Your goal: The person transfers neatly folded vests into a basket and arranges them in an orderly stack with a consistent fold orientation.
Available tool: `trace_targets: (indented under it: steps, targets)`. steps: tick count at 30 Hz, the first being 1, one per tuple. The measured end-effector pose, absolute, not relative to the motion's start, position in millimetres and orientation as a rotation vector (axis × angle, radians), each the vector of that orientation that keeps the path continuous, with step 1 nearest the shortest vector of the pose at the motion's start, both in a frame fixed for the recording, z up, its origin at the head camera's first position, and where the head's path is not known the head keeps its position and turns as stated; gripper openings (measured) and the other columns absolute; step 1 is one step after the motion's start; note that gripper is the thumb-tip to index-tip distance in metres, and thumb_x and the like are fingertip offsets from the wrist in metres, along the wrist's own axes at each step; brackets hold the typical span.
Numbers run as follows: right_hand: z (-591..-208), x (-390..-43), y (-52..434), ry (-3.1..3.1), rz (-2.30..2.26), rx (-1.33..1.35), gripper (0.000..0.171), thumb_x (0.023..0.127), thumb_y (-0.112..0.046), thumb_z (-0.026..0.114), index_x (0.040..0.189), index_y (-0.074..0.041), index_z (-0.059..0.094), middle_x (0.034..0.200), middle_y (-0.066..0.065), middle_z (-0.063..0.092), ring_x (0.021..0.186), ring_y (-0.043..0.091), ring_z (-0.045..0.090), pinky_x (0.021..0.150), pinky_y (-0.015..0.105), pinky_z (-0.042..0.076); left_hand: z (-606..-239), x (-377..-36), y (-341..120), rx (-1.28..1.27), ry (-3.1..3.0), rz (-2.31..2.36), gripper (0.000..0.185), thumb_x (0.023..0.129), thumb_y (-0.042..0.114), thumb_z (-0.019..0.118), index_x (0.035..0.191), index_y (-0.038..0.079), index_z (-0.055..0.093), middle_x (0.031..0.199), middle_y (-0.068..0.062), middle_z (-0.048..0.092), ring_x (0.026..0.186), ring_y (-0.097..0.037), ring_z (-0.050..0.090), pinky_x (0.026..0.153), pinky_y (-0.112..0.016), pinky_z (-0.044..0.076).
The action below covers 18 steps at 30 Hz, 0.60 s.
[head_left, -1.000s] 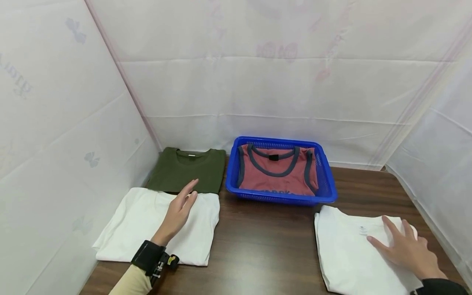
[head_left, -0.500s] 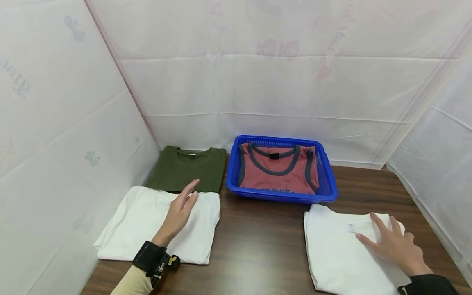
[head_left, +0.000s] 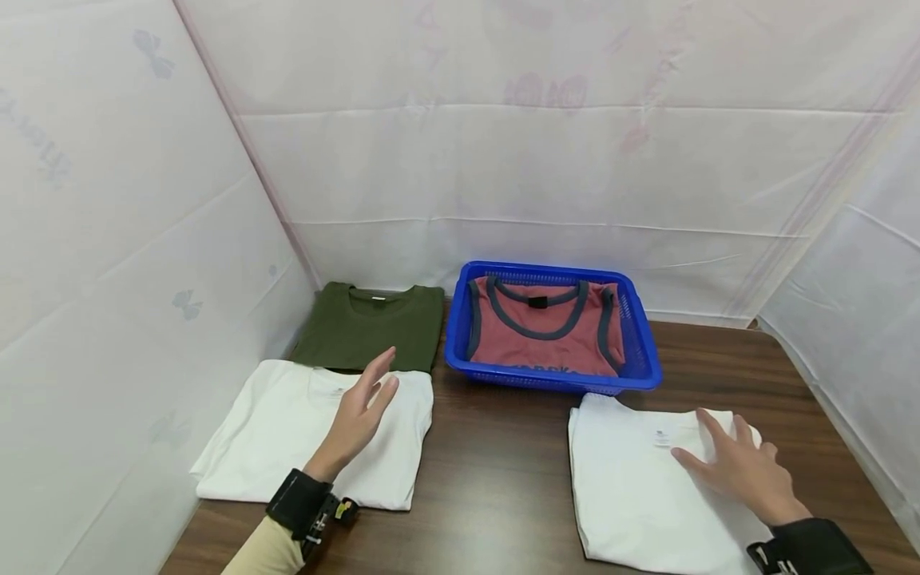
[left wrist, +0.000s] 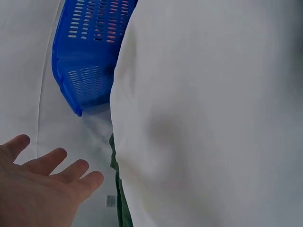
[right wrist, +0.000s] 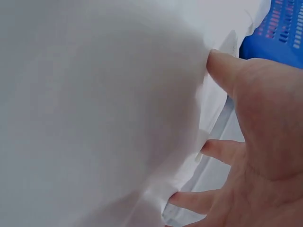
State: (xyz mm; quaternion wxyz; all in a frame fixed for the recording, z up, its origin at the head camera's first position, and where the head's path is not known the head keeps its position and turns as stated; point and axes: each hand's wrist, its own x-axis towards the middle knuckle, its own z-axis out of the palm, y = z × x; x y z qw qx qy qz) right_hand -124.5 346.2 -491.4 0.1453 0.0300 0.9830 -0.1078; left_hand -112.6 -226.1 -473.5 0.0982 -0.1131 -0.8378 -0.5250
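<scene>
**A:** Fingers on the right hand (head_left: 740, 471) are spread out flat, pressing on the folded white shirt on the right (head_left: 647, 495). Palm down, thumb sticking out toward the collar tag. In the right wrist view the fingers (right wrist: 220, 151) are splayed with the fabric bunched just under the tips.

**B:** Yep, and that shirt lies on the wooden table (head_left: 496, 479), near the front edge, its top edge just beside the blue basket (head_left: 643, 359). Might be touching the basket's front wall, honestly can't tell from the head view.

**A:** What about the left hand (head_left: 359, 415)?

**B:** Fingers straight and loosely together, thumb a bit apart, not pinching anything. It's over the other folded white shirt (head_left: 280, 431) on the left side of the table, near that shirt's collar. Whether the palm actually rests on the cloth or hovers just above it, hard to say. The left wrist view shows the fingers (left wrist: 57, 163) relaxed and slightly fanned.

**A:** Behind that left shirt there's a folded olive green shirt (head_left: 366, 323), and the white one's top edge overlaps its bottom edge a little. It's just beside the basket's left wall.

**B:** And inside the basket there's a red tank top (head_left: 546, 339) with dark grey trim, lying flat. White sheeting (head_left: 503, 160) hangs all around the table.
</scene>
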Motion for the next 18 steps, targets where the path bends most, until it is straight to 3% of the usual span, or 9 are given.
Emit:
trace_targets:
  steps: [6, 10, 14, 18]
  targets:
    - [-484, -126, 331, 2.807, -0.313, 0.047, 0.108, 0.086, -0.080, 0.058, 0.155, -0.002, 0.032, 0.144, 0.052, 0.014, 0.110, 0.084, 0.027, 0.073, 0.085, 0.041, -473, -112, -222, -0.353, -2.482, -1.575, 0.052, 0.110, 0.026, 0.052, 0.159, 0.020, 0.037, 0.156, -0.012, 0.047, 0.147, -0.029, 0.040, 0.118, -0.057, 0.030]
    - [-481, -127, 322, 2.806, -0.320, 0.006, 0.105, 0.087, -0.078, 0.060, 0.154, -0.001, 0.035, 0.141, 0.052, 0.018, 0.109, 0.083, 0.030, 0.073, 0.084, 0.042, -471, -112, -218, -0.401, -2.474, -1.580, 0.051, 0.109, 0.024, 0.053, 0.158, 0.016, 0.040, 0.149, -0.013, 0.055, 0.143, -0.032, 0.046, 0.117, -0.058, 0.032]
    - [-478, -130, 314, 2.806, -0.332, -0.030, 0.105, 0.086, -0.077, 0.062, 0.153, 0.000, 0.037, 0.140, 0.053, 0.021, 0.110, 0.082, 0.031, 0.075, 0.085, 0.041, -470, -113, -211, -0.428, -2.479, -1.539, 0.049, 0.108, 0.023, 0.057, 0.155, 0.017, 0.046, 0.139, -0.014, 0.063, 0.133, -0.031, 0.057, 0.112, -0.054, 0.041]
    - [-476, -131, 306, 2.836, -0.337, -0.087, 0.100, 0.086, -0.069, 0.068, 0.151, 0.002, 0.041, 0.140, 0.054, 0.026, 0.112, 0.081, 0.034, 0.081, 0.088, 0.036, -470, -113, -200, -0.411, -2.517, -1.476, 0.043, 0.106, 0.025, 0.061, 0.147, 0.016, 0.056, 0.126, -0.013, 0.071, 0.116, -0.024, 0.068, 0.099, -0.046, 0.053]
